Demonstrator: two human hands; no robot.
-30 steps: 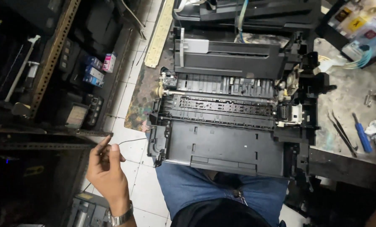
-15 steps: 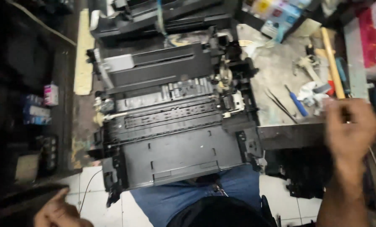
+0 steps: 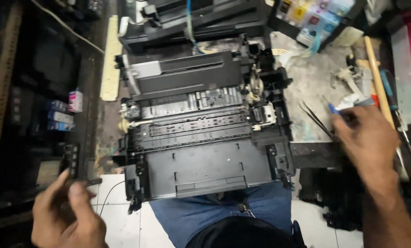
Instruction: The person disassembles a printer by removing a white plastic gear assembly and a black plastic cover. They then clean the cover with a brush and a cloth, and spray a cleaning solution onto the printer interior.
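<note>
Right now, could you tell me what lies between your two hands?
In the head view, the opened black printer chassis lies between the left hand and the right hand, resting over your lap.

We are in a cramped repair workshop for printers. We see an opened black printer chassis with its cover off on a stained, grimy workbench, another printer body behind it, ink tanks at the back, tweezers and loose tools beside, small ink boxes on dark shelving, and white floor tiles below.
</note>
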